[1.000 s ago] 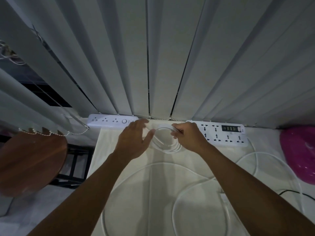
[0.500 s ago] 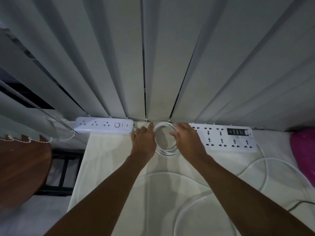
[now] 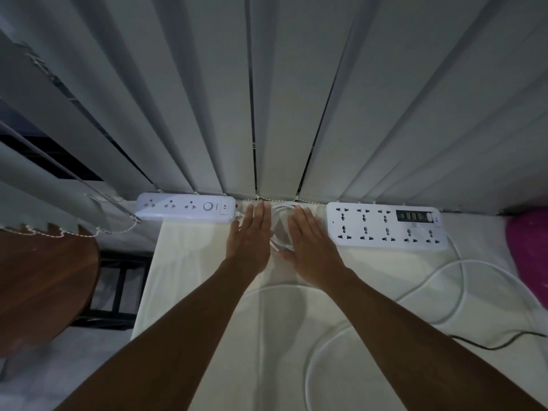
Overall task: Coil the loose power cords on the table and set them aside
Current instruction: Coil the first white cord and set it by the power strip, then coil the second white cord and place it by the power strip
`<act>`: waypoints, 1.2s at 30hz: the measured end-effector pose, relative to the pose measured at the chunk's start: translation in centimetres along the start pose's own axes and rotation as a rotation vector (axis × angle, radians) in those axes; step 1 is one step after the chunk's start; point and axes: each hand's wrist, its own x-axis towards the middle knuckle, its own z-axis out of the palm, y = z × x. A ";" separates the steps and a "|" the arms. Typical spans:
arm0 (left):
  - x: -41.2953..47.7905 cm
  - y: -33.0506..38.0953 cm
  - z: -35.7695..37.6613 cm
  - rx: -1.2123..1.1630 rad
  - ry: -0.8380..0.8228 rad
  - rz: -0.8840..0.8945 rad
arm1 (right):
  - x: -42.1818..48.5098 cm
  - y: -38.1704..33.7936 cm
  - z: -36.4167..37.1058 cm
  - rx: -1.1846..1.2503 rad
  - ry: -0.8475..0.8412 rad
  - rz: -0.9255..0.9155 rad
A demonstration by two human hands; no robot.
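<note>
Two flat hands bracketing one finished coil: left hand [image 3: 250, 235] and right hand [image 3: 308, 238] laid palm-down, fingers straight and held together, pinching nothing, each touching or just beside an outer edge of the coiled white cord [image 3: 281, 229]. Coil lying flat at the far edge of the table [image 3: 207, 292], directly between the two hands, flanked by the small power strip [image 3: 185, 207] on the left and the large power strip [image 3: 382, 226] on the right, below the vertical blinds [image 3: 281, 99]. Neither hand nearer to the coil; no long axis, the loops being roughly round. Loose white cord [image 3: 433, 280] running from the large strip's right end in wide loops over the near right part of the table, well apart from both hands, closer to the right arm; judged to be the next length to gather. Thin dark cable [image 3: 489, 345] at the right margin; pink object [image 3: 530, 256] beyond it.
</note>
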 end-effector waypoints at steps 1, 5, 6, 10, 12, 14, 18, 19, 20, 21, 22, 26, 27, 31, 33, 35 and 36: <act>0.1 -0.1 -0.3 0.007 -0.020 0.005 | -0.2 0.1 -0.3 0.009 0.002 -0.001; -1.1 0.4 -1.3 0.006 0.003 0.046 | -2.8 0.8 -1.3 0.138 0.066 -0.053; -1.7 0.9 -1.6 -0.003 0.015 0.061 | -3.9 1.1 -1.5 0.164 0.100 -0.068; -4.4 3.3 -2.3 -0.058 0.018 0.121 | -8.5 2.1 -1.5 0.272 0.159 -0.041; -6.1 4.8 -2.2 -0.060 0.016 0.167 | -11.0 2.6 -1.5 0.320 0.156 -0.005; -8.0 6.2 -1.9 -0.035 0.031 0.214 | -13.9 3.0 -1.7 0.320 0.164 0.018; -12.1 9.5 -0.6 -0.058 0.028 0.233 | -21.1 4.3 -1.6 0.227 0.171 0.165; -13.2 10.4 -0.4 -0.077 0.036 0.245 | -22.9 4.6 -1.3 0.215 0.142 0.209; -14.4 11.3 -0.3 -0.095 0.070 0.266 | -24.5 4.9 -1.0 0.194 0.094 0.233; -15.6 12.3 0.1 -0.107 0.123 0.292 | -26.0 5.4 -0.7 0.171 0.042 0.233; -16.7 13.2 0.6 -0.118 0.160 0.325 | -27.3 5.9 -0.5 0.159 -0.011 0.224; -20.6 16.7 2.6 -0.114 0.064 0.304 | -30.3 8.2 -0.8 0.154 0.003 0.125; -21.3 17.5 2.9 -0.085 0.004 0.264 | -30.5 8.6 -1.0 0.145 -0.020 0.093; -23.4 18.9 4.2 -0.077 0.023 0.241 | -31.1 10.5 -1.6 0.127 -0.118 0.017; -24.1 20.0 4.1 -0.169 0.113 0.290 | -31.2 11.2 -1.9 0.225 -0.026 -0.017; -23.9 21.2 3.2 -0.462 -0.038 0.220 | -30.9 11.7 -2.3 0.289 0.109 -0.034; -23.5 21.7 2.3 -0.703 -0.234 0.106 | -30.6 11.9 -2.4 0.330 0.178 -0.041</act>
